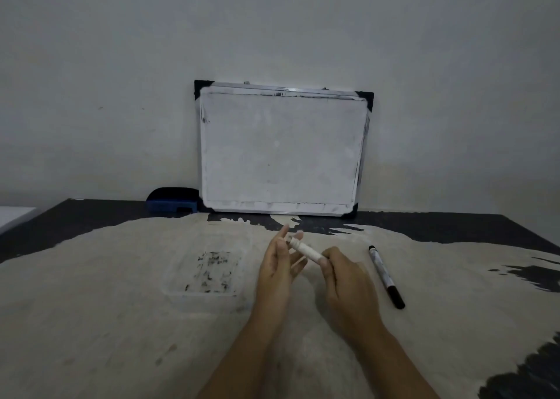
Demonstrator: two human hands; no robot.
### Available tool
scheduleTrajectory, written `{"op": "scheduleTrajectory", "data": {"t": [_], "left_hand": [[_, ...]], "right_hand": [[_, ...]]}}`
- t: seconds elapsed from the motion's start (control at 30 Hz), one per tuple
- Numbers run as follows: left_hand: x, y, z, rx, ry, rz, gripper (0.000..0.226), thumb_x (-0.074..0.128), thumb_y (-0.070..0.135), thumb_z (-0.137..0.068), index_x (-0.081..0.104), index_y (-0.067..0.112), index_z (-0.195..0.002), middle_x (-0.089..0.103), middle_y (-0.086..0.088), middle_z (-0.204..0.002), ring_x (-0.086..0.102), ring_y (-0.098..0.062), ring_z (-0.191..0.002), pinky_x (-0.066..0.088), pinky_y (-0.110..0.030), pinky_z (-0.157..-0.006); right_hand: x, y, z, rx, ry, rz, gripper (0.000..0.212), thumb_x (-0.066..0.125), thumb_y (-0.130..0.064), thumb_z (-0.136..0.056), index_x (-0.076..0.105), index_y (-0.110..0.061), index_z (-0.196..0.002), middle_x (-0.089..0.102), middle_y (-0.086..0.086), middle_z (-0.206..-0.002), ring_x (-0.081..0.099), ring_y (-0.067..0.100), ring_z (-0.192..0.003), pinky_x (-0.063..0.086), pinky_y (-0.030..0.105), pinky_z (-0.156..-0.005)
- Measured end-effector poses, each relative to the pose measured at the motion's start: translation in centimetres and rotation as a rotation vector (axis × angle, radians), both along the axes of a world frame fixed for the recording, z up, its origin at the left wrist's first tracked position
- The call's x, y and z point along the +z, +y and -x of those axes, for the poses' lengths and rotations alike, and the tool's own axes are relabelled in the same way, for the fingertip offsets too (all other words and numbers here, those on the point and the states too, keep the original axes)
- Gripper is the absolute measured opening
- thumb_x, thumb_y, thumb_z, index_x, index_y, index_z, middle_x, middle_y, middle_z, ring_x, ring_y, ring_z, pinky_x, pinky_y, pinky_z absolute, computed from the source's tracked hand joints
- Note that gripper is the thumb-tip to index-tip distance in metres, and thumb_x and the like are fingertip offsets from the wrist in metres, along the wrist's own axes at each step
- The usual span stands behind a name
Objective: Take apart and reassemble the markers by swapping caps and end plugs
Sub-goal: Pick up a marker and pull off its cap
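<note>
A white marker barrel (304, 248) is held above the table's middle, slanting up to the left. My right hand (345, 280) grips its lower end. My left hand (277, 262) has its fingers spread around the barrel's upper end, fingertips touching it near the ridged tip. Neither end of this barrel shows a dark cap. A second marker (385, 276) with a black cap at its near end lies flat on the table to the right of my right hand, apart from it.
A clear, ink-stained plastic tray (209, 270) sits left of my hands. A small whiteboard (281, 150) leans against the wall at the back, with a blue eraser (172, 200) beside it. The worn table (106, 307) is dark at its edges.
</note>
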State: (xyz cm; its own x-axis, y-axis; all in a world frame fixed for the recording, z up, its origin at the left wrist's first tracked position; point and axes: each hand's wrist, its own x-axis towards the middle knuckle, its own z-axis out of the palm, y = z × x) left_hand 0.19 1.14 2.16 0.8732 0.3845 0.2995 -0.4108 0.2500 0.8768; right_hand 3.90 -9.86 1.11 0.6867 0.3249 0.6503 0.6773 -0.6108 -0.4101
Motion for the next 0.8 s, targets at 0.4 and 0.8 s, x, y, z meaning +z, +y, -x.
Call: {"op": "scheduleTrajectory", "data": {"t": [0.4, 0.8], "left_hand": [[0.2, -0.5, 0.1, 0.198, 0.009, 0.005, 0.030, 0.044, 0.026, -0.093, 0.063, 0.003, -0.093, 0.074, -0.004, -0.098, 0.069, -0.020, -0.096, 0.055, -0.032, -0.084], [0.5, -2.2, 0.4, 0.418, 0.019, 0.075, 0.021, 0.052, 0.020, -0.090, 0.069, 0.009, -0.088, 0.072, -0.006, -0.087, 0.070, -0.013, -0.081, 0.055, -0.013, -0.068]], "right_hand": [[-0.2, -0.3, -0.4, -0.051, -0.083, 0.003, 0.029, 0.032, -0.030, -0.095, 0.058, -0.026, -0.083, 0.046, -0.016, -0.060, 0.038, -0.002, -0.053, 0.028, 0.012, -0.067], [-0.1, -0.6, -1.1, -0.055, -0.214, -0.100, 0.025, 0.036, -0.035, -0.092, 0.059, -0.024, -0.092, 0.059, -0.008, -0.073, 0.039, 0.002, -0.069, 0.019, 0.018, -0.069]]}}
